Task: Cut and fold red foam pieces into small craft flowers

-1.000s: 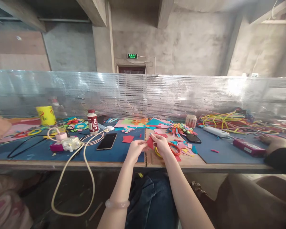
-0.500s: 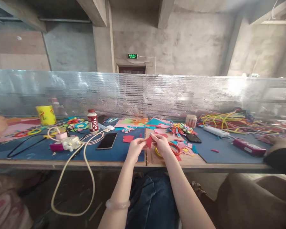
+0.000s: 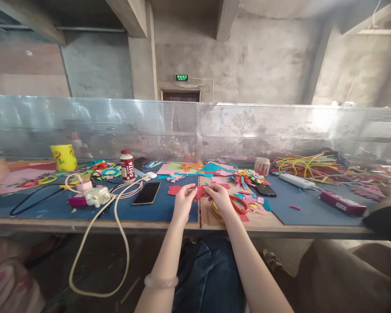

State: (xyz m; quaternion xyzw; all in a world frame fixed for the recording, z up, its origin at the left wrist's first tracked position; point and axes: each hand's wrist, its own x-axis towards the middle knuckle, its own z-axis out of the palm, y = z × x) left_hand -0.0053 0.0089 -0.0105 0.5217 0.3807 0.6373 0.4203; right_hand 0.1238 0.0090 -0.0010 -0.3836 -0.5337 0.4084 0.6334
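Observation:
A small piece of red paper (image 3: 200, 191) is pinched between my two hands above the table's front part. My left hand (image 3: 184, 203) grips its left side with thumb and forefinger, and my right hand (image 3: 220, 199) has the right side in its fingertips. Fingers cover part of the paper, so its full shape is hidden. Another red paper piece (image 3: 173, 190) lies just left of my left hand. Close by my right hand rest an orange-red loop (image 3: 241, 205) and a yellow one, partly behind the wrist. Colourful paper scraps (image 3: 256, 204) are scattered to their right.
Left of my hands are a black phone (image 3: 146, 193), a COSTA bottle (image 3: 127, 166) and a power strip with a looping cable (image 3: 117, 217). Rightward lie another phone (image 3: 265, 189), a jar (image 3: 261, 166) and a purple box (image 3: 342, 203). Co-workers' hands show at both sides.
My hands have moved slightly apart and up, with the red paper now held flatter between them. Before, it hung with a point downward.

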